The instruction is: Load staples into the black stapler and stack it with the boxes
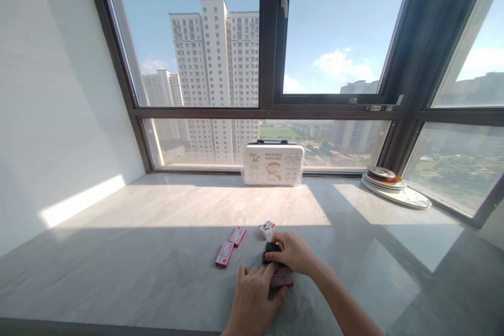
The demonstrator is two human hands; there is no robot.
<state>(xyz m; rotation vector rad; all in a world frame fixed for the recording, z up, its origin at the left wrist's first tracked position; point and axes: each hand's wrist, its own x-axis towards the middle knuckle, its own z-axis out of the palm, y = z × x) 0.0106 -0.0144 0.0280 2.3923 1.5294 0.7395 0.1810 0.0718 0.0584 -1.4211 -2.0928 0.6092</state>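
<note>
My left hand lies on the grey stone sill, fingers flat and pressing on a dark reddish flat object. My right hand curls its fingers round a small black object just beyond it. Two flat red boxes lie to the left of the hands, end to end. A small white and red box stands just beyond my right hand.
A white lidded case with cartoon print stands against the window at the back. A stack of round plates sits at the back right. The sill meets a white wall on the left.
</note>
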